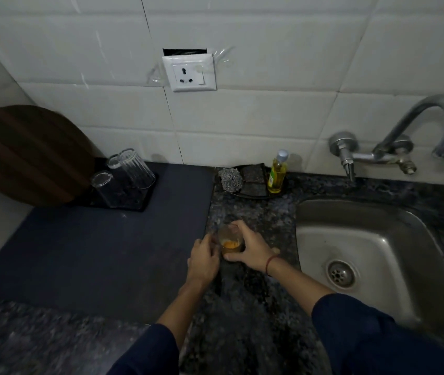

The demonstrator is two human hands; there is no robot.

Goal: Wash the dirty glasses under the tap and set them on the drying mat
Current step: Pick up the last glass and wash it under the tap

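A dirty glass (pixel 229 240) with orange residue at its bottom stands upright on the granite counter, between the dark drying mat (pixel 93 253) and the sink (pixel 372 239). My right hand (pixel 250 249) grips the glass from the right, fingers curled round its rim and side. My left hand (pixel 203 257) touches its left side with fingers bent. The tap (pixel 432 131) curves over the sink at the far right, with no water running. Three clear glasses (pixel 123 177) sit on a small black tray at the mat's far end, some upside down.
A soap bottle (pixel 277 173) with yellow liquid, a steel scrubber (pixel 229 178) and dark sponges (pixel 254 178) sit in a dish by the wall. A round wooden board (pixel 31 155) leans at the far left. A wall socket (pixel 188 73) is above the counter.
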